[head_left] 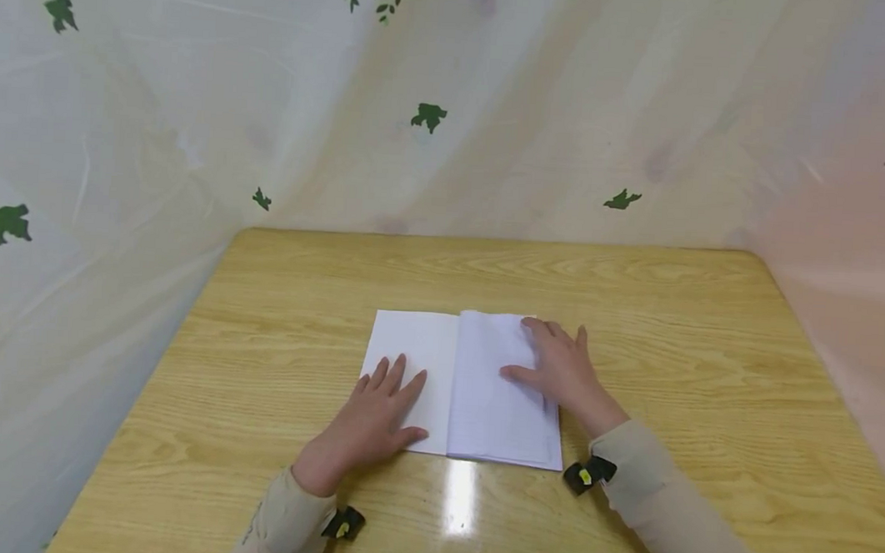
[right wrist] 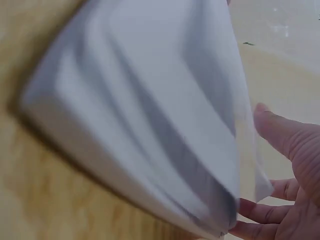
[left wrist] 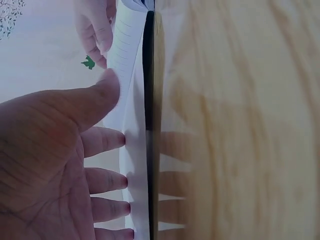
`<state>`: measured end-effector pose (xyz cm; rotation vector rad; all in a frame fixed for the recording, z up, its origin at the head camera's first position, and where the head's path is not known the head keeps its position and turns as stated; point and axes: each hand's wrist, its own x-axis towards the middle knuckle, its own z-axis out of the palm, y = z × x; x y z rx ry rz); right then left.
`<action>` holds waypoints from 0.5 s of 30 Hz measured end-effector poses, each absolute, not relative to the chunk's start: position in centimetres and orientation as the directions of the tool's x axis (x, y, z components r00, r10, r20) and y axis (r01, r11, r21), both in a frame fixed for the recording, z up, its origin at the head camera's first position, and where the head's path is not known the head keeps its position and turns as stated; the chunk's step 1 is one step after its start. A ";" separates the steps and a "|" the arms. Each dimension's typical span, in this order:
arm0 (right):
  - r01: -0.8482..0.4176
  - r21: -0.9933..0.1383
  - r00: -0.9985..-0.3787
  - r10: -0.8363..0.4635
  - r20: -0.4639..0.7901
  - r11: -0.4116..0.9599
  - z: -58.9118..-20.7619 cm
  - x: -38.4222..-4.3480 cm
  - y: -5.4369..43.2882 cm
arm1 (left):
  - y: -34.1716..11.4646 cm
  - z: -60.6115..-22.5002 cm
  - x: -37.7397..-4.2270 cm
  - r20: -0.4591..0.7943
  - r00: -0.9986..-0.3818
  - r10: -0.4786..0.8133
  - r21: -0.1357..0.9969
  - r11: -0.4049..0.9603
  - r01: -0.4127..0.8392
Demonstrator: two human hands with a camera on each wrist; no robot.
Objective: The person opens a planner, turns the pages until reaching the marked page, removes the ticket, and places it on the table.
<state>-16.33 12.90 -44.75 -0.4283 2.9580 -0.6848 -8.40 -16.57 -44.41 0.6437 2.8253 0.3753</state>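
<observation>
A white notebook lies spread on the wooden table, with its left page (head_left: 415, 333) flat and its right-hand pages (head_left: 492, 404) forming a thicker stack. My left hand (head_left: 375, 415) rests on the left page, fingers spread and fingertips pressing the paper, as the left wrist view also shows with its thumb (left wrist: 102, 95). At the outer edge of the right-hand pages is my right hand (head_left: 561, 366), thumb stretched over the paper and fingers near the top corner. Loose pages (right wrist: 165, 100) fan up beside that hand in the right wrist view; its fingertips (right wrist: 250, 210) are partly hidden behind a page edge.
The wooden table (head_left: 300, 277) extends around the notebook on every side. A pale curtain (head_left: 493, 171) with green leaf and bird shapes hangs behind and beside it. Dark wrist straps (head_left: 590, 475) sit at both beige sleeves.
</observation>
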 end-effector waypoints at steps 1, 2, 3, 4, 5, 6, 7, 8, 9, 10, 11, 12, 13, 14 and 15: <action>-0.249 -0.457 -0.958 -0.285 -0.012 0.854 -44.8 -16.3 12.8 | -16.6 -44.5 -8.4 -0.150 -0.882 0.447 0.298 0.871 0.391; -0.245 -0.470 -0.959 -0.284 -0.013 0.848 -44.8 -16.2 12.7 | -16.6 -44.5 -8.4 -0.148 -0.884 0.444 0.302 0.871 0.387; -0.241 -0.483 -0.959 -0.282 -0.013 0.842 -44.7 -16.1 12.6 | -16.5 -44.5 -8.3 -0.144 -0.886 0.441 0.307 0.871 0.384; -0.239 -0.489 -0.960 -0.280 -0.012 0.839 -44.7 -16.0 12.4 | -16.5 -44.5 -8.3 -0.143 -0.888 0.438 0.312 0.871 0.380; -0.240 -0.496 -0.960 -0.280 -0.007 0.834 -44.6 -15.8 12.3 | -16.5 -44.5 -8.3 -0.141 -0.889 0.436 0.318 0.870 0.376; -0.244 -0.495 -0.960 -0.280 0.001 0.834 -44.6 -15.6 12.1 | -16.4 -44.5 -8.3 -0.140 -0.890 0.433 0.325 0.869 0.372; -0.251 -0.489 -0.960 -0.281 0.012 0.836 -44.5 -15.4 11.9 | -16.4 -44.5 -8.3 -0.136 -0.891 0.432 0.330 0.868 0.371; -0.261 -0.478 -0.959 -0.281 0.030 0.839 -44.4 -15.2 11.7 | -16.4 -44.5 -8.2 -0.134 -0.892 0.432 0.335 0.867 0.369; -0.274 -0.465 -0.958 -0.283 0.052 0.842 -44.3 -15.0 11.5 | -16.4 -44.5 -8.2 -0.130 -0.893 0.430 0.342 0.865 0.367; -0.289 -0.452 -0.955 -0.287 0.076 0.844 -44.3 -14.8 11.3 | -16.3 -44.5 -8.2 -0.127 -0.895 0.429 0.348 0.864 0.364; -0.303 -0.444 -0.952 -0.289 0.101 0.843 -44.2 -14.5 11.0 | -16.3 -44.5 -8.2 -0.122 -0.896 0.427 0.356 0.861 0.362; -0.316 -0.441 -0.948 -0.294 0.120 0.840 -44.1 -14.2 10.7 | -16.3 -44.5 -8.2 -0.122 -0.897 0.424 0.362 0.861 0.357; -0.328 -0.449 -0.945 -0.299 0.135 0.831 -44.0 -14.0 10.4 | -16.3 -44.5 -8.3 -0.121 -0.899 0.421 0.366 0.861 0.354; -0.338 -0.468 -0.941 -0.305 0.147 0.816 -44.0 -13.7 10.2 | -16.2 -44.5 -8.3 -0.123 -0.901 0.417 0.371 0.861 0.348; -0.344 -0.496 -0.938 -0.312 0.149 0.797 -43.9 -13.5 9.9 | -16.2 -44.5 -8.3 -0.122 -0.903 0.412 0.376 0.861 0.342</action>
